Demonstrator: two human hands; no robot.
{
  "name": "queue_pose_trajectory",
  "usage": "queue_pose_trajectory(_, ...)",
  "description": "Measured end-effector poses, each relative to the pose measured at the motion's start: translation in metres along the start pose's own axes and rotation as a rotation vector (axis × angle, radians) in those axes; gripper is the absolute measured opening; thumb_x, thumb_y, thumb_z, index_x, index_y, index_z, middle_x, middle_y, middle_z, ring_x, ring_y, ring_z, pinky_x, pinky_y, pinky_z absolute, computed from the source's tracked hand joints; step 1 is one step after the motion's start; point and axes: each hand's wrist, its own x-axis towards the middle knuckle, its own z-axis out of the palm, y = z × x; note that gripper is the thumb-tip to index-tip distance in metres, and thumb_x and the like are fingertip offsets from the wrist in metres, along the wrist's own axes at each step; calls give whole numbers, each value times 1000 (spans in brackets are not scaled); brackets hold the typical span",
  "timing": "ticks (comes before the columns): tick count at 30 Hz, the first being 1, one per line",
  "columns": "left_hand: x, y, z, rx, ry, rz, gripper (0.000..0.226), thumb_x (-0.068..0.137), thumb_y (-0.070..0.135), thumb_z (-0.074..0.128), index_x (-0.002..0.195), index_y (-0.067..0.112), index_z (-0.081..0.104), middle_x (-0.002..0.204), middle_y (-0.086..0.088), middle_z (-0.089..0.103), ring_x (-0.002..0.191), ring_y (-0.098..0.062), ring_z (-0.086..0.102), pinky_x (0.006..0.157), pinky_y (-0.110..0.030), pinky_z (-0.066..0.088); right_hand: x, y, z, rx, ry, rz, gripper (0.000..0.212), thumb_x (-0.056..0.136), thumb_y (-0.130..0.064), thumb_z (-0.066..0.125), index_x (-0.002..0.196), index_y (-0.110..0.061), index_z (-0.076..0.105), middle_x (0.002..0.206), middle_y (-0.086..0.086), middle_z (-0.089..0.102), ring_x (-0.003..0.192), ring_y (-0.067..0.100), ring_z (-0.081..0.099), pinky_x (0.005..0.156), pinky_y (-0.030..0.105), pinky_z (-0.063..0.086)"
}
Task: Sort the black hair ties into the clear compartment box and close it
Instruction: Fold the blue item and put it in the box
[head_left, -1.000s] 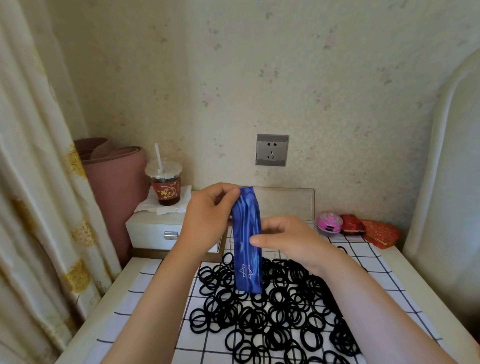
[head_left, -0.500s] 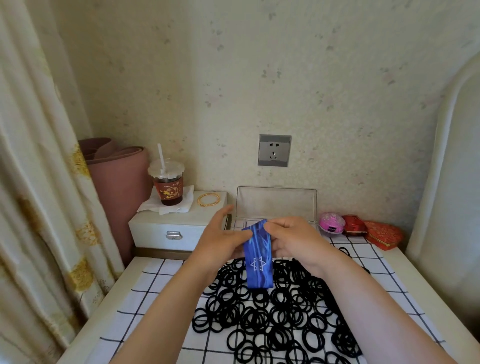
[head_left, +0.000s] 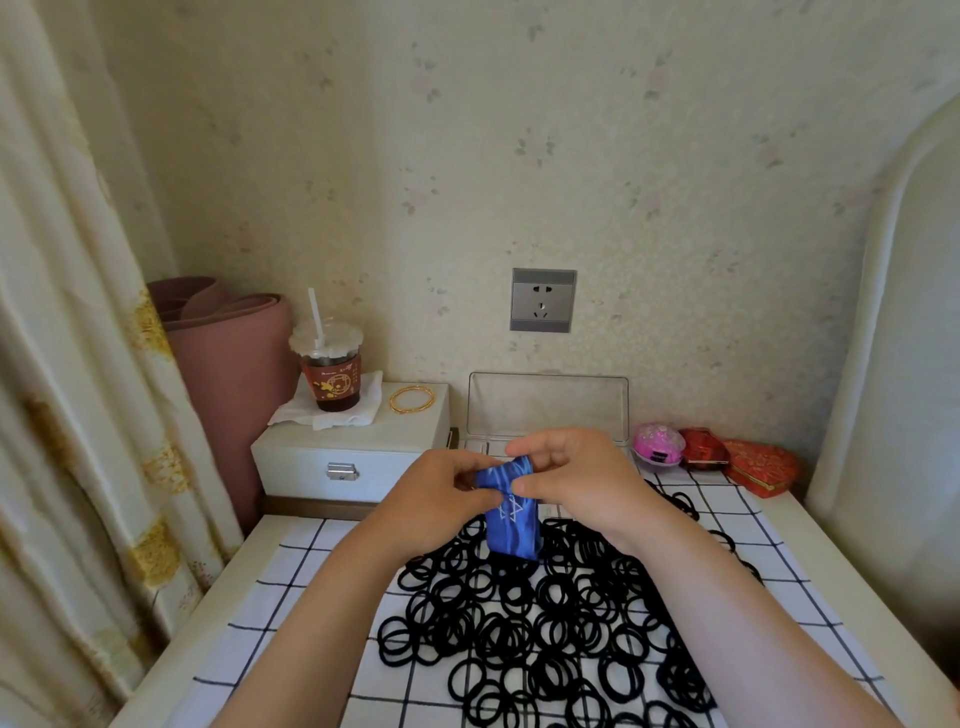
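Note:
A heap of several black hair ties (head_left: 545, 629) lies on the white checked cloth (head_left: 291, 597). Above its far edge hangs a blue pouch (head_left: 511, 525) with a white star mark. My left hand (head_left: 441, 499) and my right hand (head_left: 576, 480) both pinch its top end, close together. Behind my hands stands the clear compartment box (head_left: 548, 408), its lid upright against the wall. The hands hide most of its tray.
A white drawer box (head_left: 353, 447) at back left carries an iced drink cup (head_left: 330, 366) on a napkin and a gold bangle (head_left: 412, 399). A pink case (head_left: 658, 441) and two red cases (head_left: 756, 465) sit at back right. Curtain hangs left.
Both hands have come down and together with the blue pouch, from held high and upright to gripped at its top just above the hair ties. The box lid is uncovered.

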Motion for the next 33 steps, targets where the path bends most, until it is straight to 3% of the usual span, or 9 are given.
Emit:
queue_pose_trajectory(4, -2, 4, 2, 106, 15, -5, 20, 93, 19, 58, 90, 20, 78, 76, 1, 59, 68, -9, 52, 69, -26, 40, 1, 0, 0, -195, 22, -79, 29, 81, -4, 78, 90, -32, 74, 86, -3, 75, 74, 4, 67, 79, 22, 57)
queue_pose_trajectory(7, 0, 5, 2, 6, 47, -44, 23, 92, 22, 59, 93, 4, 73, 93, -13, 64, 87, -26, 63, 85, -35, 47, 2, 0, -1, -252, 23, -133, 21, 86, -14, 74, 83, -34, 74, 82, -11, 72, 75, -1, 64, 72, 15, 49)
queue_pose_trajectory(8, 0, 5, 1, -91, 53, -70, 24, 90, 24, 59, 94, 5, 73, 100, -15, 67, 95, -30, 65, 93, -41, 48, 2, 0, -1, -214, 31, -124, 16, 87, -17, 73, 83, -32, 74, 83, -11, 72, 78, 1, 65, 75, 16, 48)
queue_pose_trajectory(10, 0, 6, 0, -301, 39, -115, 21, 92, 23, 57, 96, 11, 75, 100, -15, 73, 92, -28, 69, 97, -47, 49, 2, -1, -2, -35, 31, -60, 4, 89, -23, 71, 87, -24, 74, 87, -9, 74, 81, 5, 68, 84, 26, 50)
queue_pose_trajectory(14, -1, 9, 4, -488, 34, -141, 20, 98, 23, 57, 101, 18, 76, 100, -10, 76, 93, -24, 71, 90, -43, 56, -1, 4, -3, 168, -227, 142, 30, 85, -35, 75, 109, -17, 73, 106, 2, 77, 103, 21, 73, 100, 42, 50)
queue_pose_trajectory(18, 2, 5, 4, -594, 98, -185, 18, 96, 19, 61, 108, 11, 73, 105, -13, 75, 96, -26, 72, 87, -43, 58, 1, 10, -2, 273, -199, 213, 25, 89, -12, 72, 112, -4, 71, 107, 15, 76, 104, 32, 72, 100, 47, 53)
queue_pose_trajectory(23, -4, 2, 9, -706, -156, -278, 28, 95, 16, 62, 118, 1, 67, 113, -18, 72, 110, -32, 68, 97, -43, 53, 2, 7, -1, 316, -121, 207, 26, 91, -16, 71, 112, -2, 71, 107, 19, 75, 102, 38, 71, 82, 42, 61)
queue_pose_trajectory(26, -2, 0, 14, -644, -76, -265, 21, 96, 12, 61, 115, 2, 65, 108, -16, 74, 105, -31, 70, 93, -43, 56, 1, 7, -1, 306, -104, 216, 26, 92, -21, 70, 112, -4, 71, 107, 19, 75, 101, 39, 71, 85, 48, 60)
queue_pose_trajectory(33, 0, 1, 15, -640, 27, -285, 9, 97, 10, 58, 102, 7, 65, 99, -17, 75, 87, -27, 73, 72, -37, 61, 0, 8, 3, 291, -119, 237, 18, 97, -12, 61, 112, -4, 69, 105, 22, 74, 102, 42, 70, 89, 53, 58)
